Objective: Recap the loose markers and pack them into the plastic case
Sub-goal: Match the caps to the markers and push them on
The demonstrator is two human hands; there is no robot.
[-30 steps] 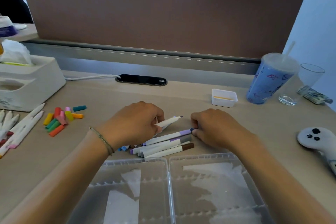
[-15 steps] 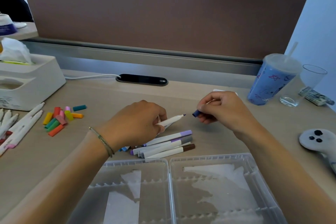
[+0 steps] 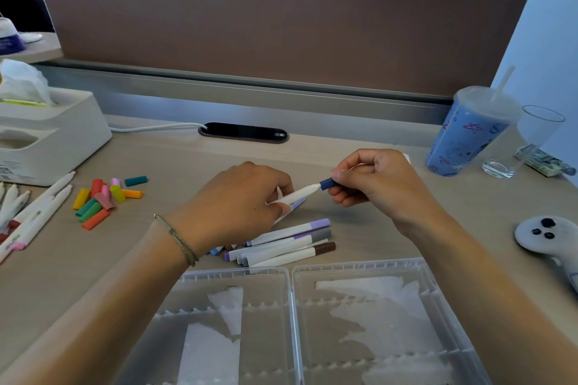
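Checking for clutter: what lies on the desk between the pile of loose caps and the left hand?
In the head view, only bare desk separates the loose caps from the left hand, which holds a marker.

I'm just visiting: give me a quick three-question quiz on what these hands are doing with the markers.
1. True or false: the plastic case already holds markers.
2. What does the right hand pinch?
3. The loose caps lie: A) by the left hand, toward the tissue box; B) beside the blue cup.

Key: 1 false; 2 a blue cap, at the tip of the white marker the left hand holds; 3 A.
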